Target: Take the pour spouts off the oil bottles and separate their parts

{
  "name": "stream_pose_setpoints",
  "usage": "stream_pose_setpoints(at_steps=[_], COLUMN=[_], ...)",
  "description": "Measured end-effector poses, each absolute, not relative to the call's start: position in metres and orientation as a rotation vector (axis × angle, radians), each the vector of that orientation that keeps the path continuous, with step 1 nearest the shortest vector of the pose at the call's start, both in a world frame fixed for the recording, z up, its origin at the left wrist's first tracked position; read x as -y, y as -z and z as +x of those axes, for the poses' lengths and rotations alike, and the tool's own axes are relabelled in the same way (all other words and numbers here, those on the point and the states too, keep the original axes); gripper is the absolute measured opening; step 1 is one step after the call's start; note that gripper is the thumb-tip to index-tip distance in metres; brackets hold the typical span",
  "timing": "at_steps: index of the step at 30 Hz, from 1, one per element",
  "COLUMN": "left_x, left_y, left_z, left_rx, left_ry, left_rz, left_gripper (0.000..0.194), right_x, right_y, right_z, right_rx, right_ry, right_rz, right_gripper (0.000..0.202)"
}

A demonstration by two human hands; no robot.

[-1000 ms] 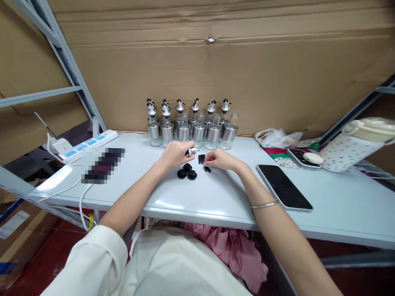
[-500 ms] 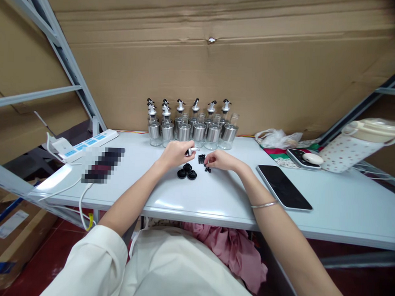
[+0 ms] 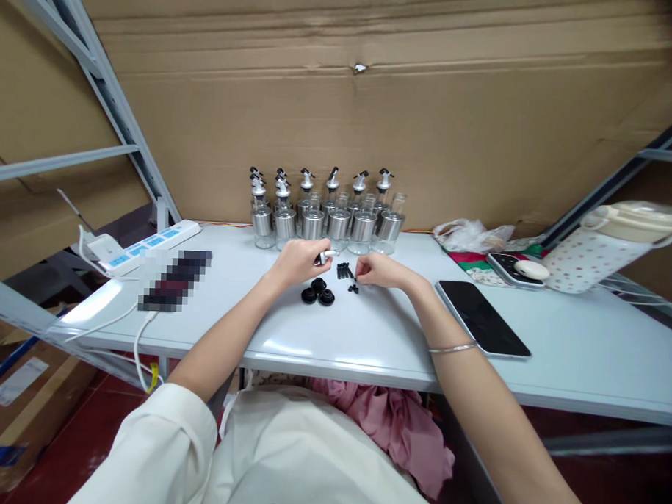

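My left hand (image 3: 300,262) is closed around a bottle pourer spout (image 3: 328,256), whose pale tip points right; most of it is hidden by the fingers. My right hand (image 3: 384,271) makes a pinch just above the table, and whatever is between the fingertips is too small to name. Beside those fingertips lies a short row of small black sticks (image 3: 343,271). A few tiny black pieces (image 3: 353,288) rest slightly nearer to me. Three round black stoppers (image 3: 318,292) sit in a cluster below my left hand.
Glass bottles with steel bands (image 3: 338,224) stand along the cardboard wall (image 3: 318,119), several topped with pourers. A black-screened phone (image 3: 483,320) lies right of my right forearm. A power strip (image 3: 154,244) is at the left, a dotted jug (image 3: 595,250) at the far right.
My right hand has shifted a little to the right, off the small black pieces, uncovering more of them. My left hand stays in place with the pourer spout.
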State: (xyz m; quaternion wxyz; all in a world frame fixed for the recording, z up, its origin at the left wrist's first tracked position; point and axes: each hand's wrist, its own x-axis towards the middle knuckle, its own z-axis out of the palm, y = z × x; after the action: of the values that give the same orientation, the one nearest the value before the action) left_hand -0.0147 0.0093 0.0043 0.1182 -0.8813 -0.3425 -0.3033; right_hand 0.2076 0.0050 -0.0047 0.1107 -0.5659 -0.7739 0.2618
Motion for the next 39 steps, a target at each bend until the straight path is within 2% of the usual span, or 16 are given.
stream_pose_setpoints(at_steps=[4, 15, 25, 32, 39], left_x=[-0.01, -0.0097, -0.0106, -0.0087, -0.0096], left_y=[-0.0037, -0.0039, -0.0033, -0.0041, -0.0035], left_z=[-0.0157, -0.0161, -0.015, -0.0152, -0.0137], left_rx=[1.005, 0.992, 0.995, 1.009, 1.011], left_ry=[0.899, 0.909, 0.905, 0.899, 0.889], left_rz=[-2.586, -2.587, -2.591, -2.604, -2.596], left_gripper=[0.008, 0.008, 0.008, 0.008, 0.008], right_x=[-0.005, -0.0021, 0.0024, 0.0012, -0.0024], right_y=[0.0042, 0.0021, -0.0033, -0.001, 0.0012], right_z=[0.2093, 0.2071, 0.203, 0.2057, 0.2048], right_rx=[2.297, 2.314, 2.34, 2.197, 2.32], right_ry=[-0.785, -0.904, -0.933, -1.106, -0.805], right_rz=[-1.688, -1.615, -1.608, -1.64, -1.511], right_gripper=[0.001, 0.021, 0.02, 0.024, 0.026])
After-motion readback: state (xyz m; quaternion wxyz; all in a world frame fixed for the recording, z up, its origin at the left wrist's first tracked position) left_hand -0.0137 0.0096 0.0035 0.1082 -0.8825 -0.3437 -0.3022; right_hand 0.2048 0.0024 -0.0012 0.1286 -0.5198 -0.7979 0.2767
